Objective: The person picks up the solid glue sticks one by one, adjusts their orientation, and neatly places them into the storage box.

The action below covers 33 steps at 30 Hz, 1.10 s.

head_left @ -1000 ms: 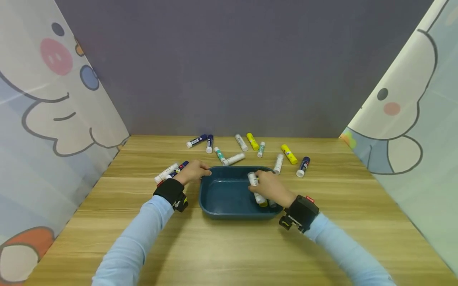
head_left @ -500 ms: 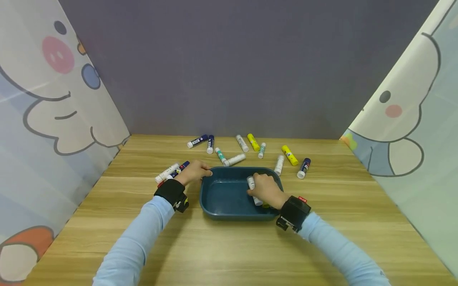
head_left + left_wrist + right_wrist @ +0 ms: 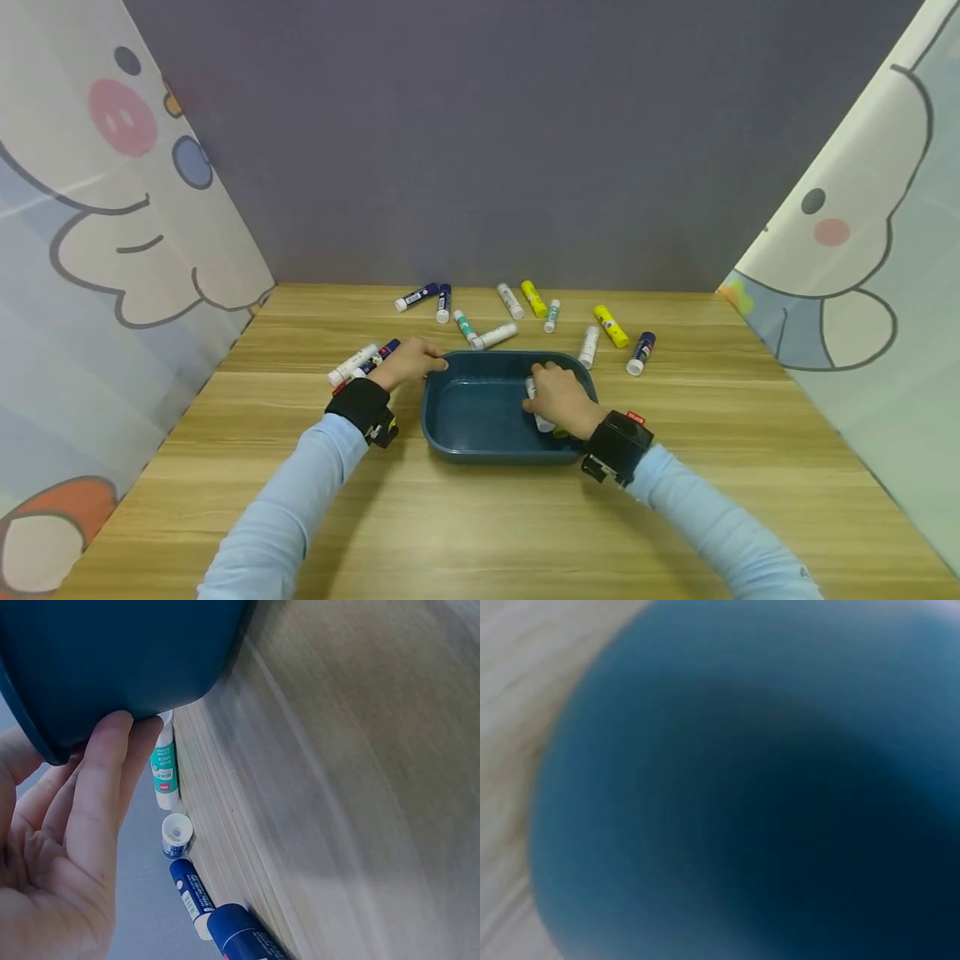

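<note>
A dark blue plastic tray [image 3: 476, 408] stands mid-table. My left hand [image 3: 408, 362] grips its left rim; in the left wrist view the fingers [image 3: 101, 787] press on the outside wall near a corner. Inside the right half of the tray, my right hand [image 3: 562, 396] holds a white glue stick [image 3: 543, 423], its fingertips partly hidden. A yellow glue stick [image 3: 560, 432] shows beneath that hand. In the right wrist view the tray wall [image 3: 630, 787] is so close and blurred that neither hand nor stick can be seen.
Behind the tray lie several glue sticks, among them a white one [image 3: 495, 336], a green-and-white one [image 3: 465, 326] and a yellow one [image 3: 611, 326]. A dark blue one [image 3: 641, 353] is at the right. By my left hand lie a white stick [image 3: 352, 364] and a dark blue one [image 3: 378, 357].
My right hand has moved down and slightly left in the tray, and the white glue stick has sunk lower with it. The left hand keeps its grip on the rim.
</note>
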{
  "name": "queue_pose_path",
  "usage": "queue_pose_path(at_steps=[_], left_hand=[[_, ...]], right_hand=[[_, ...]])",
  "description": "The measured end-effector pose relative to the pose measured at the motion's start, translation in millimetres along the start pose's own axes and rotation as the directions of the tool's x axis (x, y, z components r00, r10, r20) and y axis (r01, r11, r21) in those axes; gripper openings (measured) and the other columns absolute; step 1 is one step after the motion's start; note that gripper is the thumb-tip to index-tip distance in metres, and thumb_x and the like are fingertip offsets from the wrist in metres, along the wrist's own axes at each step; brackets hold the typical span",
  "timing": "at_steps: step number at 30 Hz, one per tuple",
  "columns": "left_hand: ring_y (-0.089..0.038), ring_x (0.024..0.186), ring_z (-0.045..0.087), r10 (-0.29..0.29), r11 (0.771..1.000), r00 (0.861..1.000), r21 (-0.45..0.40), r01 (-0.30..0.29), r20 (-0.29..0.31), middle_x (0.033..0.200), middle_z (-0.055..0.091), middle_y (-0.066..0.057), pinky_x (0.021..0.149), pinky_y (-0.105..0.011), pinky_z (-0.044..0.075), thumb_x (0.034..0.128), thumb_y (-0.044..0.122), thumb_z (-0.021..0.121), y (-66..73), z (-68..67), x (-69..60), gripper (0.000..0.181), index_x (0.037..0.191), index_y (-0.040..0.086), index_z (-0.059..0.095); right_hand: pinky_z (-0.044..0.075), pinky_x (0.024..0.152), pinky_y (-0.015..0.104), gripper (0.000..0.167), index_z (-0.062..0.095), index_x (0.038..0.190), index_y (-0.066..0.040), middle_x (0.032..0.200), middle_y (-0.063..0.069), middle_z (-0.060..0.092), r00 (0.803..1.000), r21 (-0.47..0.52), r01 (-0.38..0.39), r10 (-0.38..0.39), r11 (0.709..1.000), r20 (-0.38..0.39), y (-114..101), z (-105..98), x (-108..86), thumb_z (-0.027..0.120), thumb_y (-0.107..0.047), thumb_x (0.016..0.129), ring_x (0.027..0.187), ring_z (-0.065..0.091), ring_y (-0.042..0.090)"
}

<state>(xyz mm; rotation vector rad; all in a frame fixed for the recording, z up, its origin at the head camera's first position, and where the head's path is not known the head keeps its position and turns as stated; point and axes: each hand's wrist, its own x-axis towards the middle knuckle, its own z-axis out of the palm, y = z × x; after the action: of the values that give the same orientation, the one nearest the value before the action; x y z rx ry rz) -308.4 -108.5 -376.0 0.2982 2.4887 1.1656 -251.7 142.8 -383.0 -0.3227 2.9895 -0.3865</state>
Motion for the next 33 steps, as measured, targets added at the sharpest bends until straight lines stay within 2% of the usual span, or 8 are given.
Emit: queue_pose_path(at_steps=[4,11,18,24,29,33], left_hand=[[-0.025,0.1,0.06,-0.005,1.0,1.0,-0.019,0.005,0.001,0.118,0.059,-0.018,0.077,-0.037,0.054,0.0893,0.014,0.057,0.4,0.9,-0.4,0.031,0.116,-0.002,0.061],[-0.025,0.099,0.06,-0.008,1.0,1.0,-0.017,0.008,-0.001,0.118,0.059,-0.019,0.077,-0.037,0.053,0.0899,0.014,0.056,1.1,0.2,-2.7,0.031,0.117,-0.002,0.06],[-0.024,0.097,0.06,0.005,1.0,1.0,-0.002,-0.005,-0.006,0.118,0.059,-0.019,0.075,-0.036,0.054,0.0899,0.014,0.056,1.7,1.2,-2.1,0.032,0.117,-0.003,0.06],[-0.023,0.097,0.06,-0.002,1.0,1.0,-0.006,0.002,-0.008,0.119,0.058,-0.018,0.076,-0.037,0.054,0.0897,0.014,0.057,1.1,3.0,0.6,0.031,0.116,-0.002,0.061],[-0.024,0.098,0.06,-0.003,1.0,1.0,-0.007,0.003,0.0,0.119,0.058,-0.019,0.075,-0.036,0.054,0.0899,0.014,0.056,0.2,2.9,-0.2,0.031,0.116,-0.002,0.061],[-0.026,0.101,0.059,-0.006,1.0,1.0,-0.008,0.006,-0.002,0.12,0.057,-0.019,0.075,-0.036,0.054,0.0901,0.014,0.056,0.9,1.3,-2.7,0.032,0.117,-0.002,0.06]], right_hand=[[0.049,0.062,0.031,0.049,0.058,0.117,0.001,0.102,0.017,0.059,1.0,-0.023,0.009,-0.009,1.0,0.008,-0.5,-0.7,-0.5,0.072,-0.026,0.077,0.082,0.057,0.023],[0.049,0.062,0.032,0.048,0.059,0.116,-0.002,0.102,0.015,0.06,1.0,-0.042,0.023,-0.022,0.999,0.013,-2.0,0.2,-1.5,0.072,-0.027,0.078,0.083,0.057,0.023],[0.047,0.057,0.029,0.049,0.059,0.114,-0.001,0.096,0.013,0.06,0.999,-0.023,0.026,-0.025,0.999,0.026,-1.7,-0.8,-3.9,0.075,-0.025,0.075,0.076,0.055,0.021],[0.049,0.063,0.032,0.053,0.057,0.117,-0.001,0.099,0.014,0.06,0.999,0.0,0.022,-0.022,1.0,0.042,0.9,-3.4,-6.8,0.075,-0.027,0.075,0.081,0.056,0.022],[0.049,0.065,0.034,0.055,0.057,0.119,-0.001,0.102,0.014,0.061,0.999,-0.025,0.038,-0.037,0.999,0.02,3.2,-7.9,-10.4,0.073,-0.032,0.076,0.083,0.058,0.022],[0.05,0.071,0.039,0.055,0.057,0.12,-0.004,0.11,0.015,0.061,0.999,-0.04,0.032,-0.032,0.999,-0.016,3.6,-14.5,-13.3,0.071,-0.035,0.078,0.09,0.06,0.026]])
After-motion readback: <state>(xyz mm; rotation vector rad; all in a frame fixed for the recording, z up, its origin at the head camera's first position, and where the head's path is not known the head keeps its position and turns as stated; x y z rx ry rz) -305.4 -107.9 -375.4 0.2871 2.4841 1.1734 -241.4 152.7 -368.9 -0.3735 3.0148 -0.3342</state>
